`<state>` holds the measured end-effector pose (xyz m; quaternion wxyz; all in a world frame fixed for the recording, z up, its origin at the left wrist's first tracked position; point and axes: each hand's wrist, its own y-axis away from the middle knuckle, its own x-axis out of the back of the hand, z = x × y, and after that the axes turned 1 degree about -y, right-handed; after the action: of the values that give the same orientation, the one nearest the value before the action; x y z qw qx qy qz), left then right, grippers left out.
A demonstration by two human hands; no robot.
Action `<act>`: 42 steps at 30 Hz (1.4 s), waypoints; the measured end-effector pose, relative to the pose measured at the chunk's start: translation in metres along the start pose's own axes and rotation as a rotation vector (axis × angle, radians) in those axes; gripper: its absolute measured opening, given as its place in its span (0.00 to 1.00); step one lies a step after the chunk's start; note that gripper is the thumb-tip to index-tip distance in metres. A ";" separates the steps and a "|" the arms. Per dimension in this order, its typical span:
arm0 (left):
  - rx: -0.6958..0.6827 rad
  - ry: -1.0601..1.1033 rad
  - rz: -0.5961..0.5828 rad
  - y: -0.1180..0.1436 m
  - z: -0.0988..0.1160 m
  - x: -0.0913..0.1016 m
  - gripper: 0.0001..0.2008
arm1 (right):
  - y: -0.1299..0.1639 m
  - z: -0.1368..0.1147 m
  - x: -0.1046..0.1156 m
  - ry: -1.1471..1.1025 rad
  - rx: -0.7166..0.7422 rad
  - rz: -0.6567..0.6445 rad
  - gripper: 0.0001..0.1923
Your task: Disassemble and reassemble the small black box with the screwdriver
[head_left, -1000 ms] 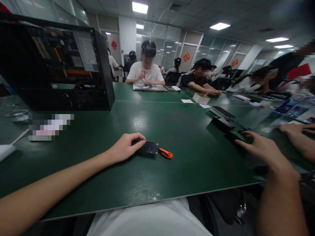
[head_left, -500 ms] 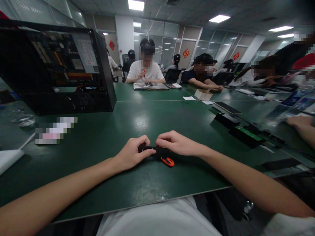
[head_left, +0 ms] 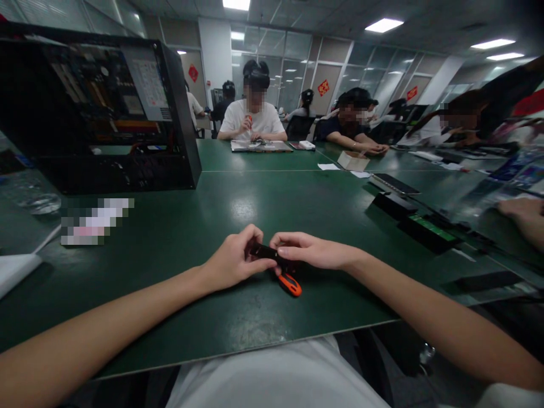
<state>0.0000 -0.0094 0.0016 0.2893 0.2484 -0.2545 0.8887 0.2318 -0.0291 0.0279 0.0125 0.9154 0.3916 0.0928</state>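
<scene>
- Left edge: a white object, partly out of view, lying on the green table.
- Left rear: black computer case, side open, internal boards and wiring exposed.
- Left hand: grasping one end of a small black part, thumb along the near side, fingers curled over the far side.
- Far side, centre: a seated person in a white top.
- Black part: between both hands, above the near middle of the table; details obscured by fingers.
- Orange-and-black handle: on the table, just below the fingers; its upper end is covered.
- Right hand: grasping the part's other end, thumb and fingers bent around it.
- Right: black block, then a green circuit board, well apart from the hands.
- Right edge: another person's hand, resting at the table.
</scene>
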 end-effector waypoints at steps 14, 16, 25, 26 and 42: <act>-0.146 -0.267 -0.229 -0.003 -0.005 0.002 0.12 | 0.203 0.013 0.125 1.215 -0.729 1.443 0.27; -0.143 -0.261 -0.235 -0.003 -0.004 0.003 0.11 | 0.219 0.030 0.140 1.179 -0.802 1.379 0.27; -0.166 -0.243 -0.240 -0.004 -0.004 0.004 0.10 | 0.224 0.048 0.142 1.082 -0.823 1.307 0.27; -0.167 -0.242 -0.238 -0.004 -0.005 0.004 0.10 | 0.223 0.047 0.142 1.075 -0.834 1.306 0.27; -0.167 -0.251 -0.261 -0.004 -0.004 0.005 0.11 | 0.227 0.049 0.142 1.072 -0.839 1.260 0.25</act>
<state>-0.0024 -0.0021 0.0031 0.3875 0.3633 -0.3273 0.7815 0.4993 -0.0821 0.0242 0.1072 0.7143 -0.2903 0.6276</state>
